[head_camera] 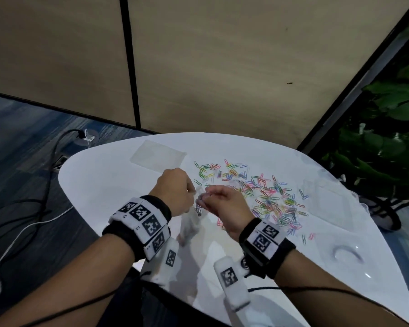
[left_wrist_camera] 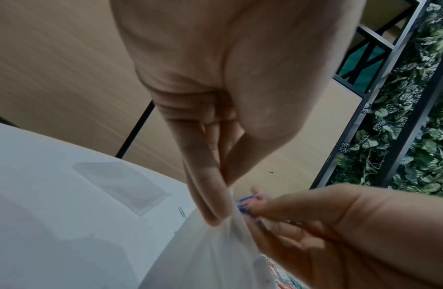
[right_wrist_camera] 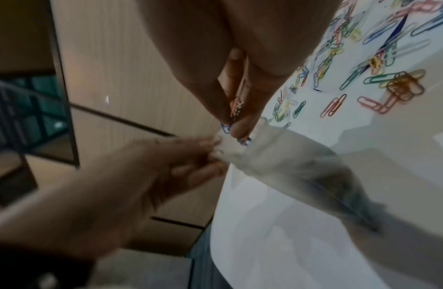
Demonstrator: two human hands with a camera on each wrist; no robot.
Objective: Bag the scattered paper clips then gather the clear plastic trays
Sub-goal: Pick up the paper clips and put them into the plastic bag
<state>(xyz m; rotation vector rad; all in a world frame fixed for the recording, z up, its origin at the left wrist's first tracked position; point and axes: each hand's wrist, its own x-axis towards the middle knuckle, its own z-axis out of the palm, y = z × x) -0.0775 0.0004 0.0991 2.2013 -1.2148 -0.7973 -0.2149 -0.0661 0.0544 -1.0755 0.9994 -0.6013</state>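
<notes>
My left hand [head_camera: 175, 193] pinches the top edge of a clear plastic bag [head_camera: 190, 223], which hangs down to the white table [head_camera: 118, 185]; the left wrist view shows the pinch on the bag [left_wrist_camera: 215, 244]. My right hand [head_camera: 222, 204] pinches a small bunch of paper clips [right_wrist_camera: 236, 109] at the bag's mouth [right_wrist_camera: 230, 144]. Clips inside the bag [head_camera: 198, 210] show through the film. Many coloured paper clips [head_camera: 265, 197] lie scattered on the table to the right of my hands. One clear tray [head_camera: 157, 153] lies flat at the far left, another clear tray [head_camera: 326, 197] at the right.
The table's curved edge [head_camera: 64, 185] runs close on the left, with cables [head_camera: 33, 208] on the carpet beyond. Tan wall panels [head_camera: 222, 67] stand behind the table. Green plants [head_camera: 387, 138] fill the right side. A clear ring-shaped thing [head_camera: 347, 253] lies near the right front.
</notes>
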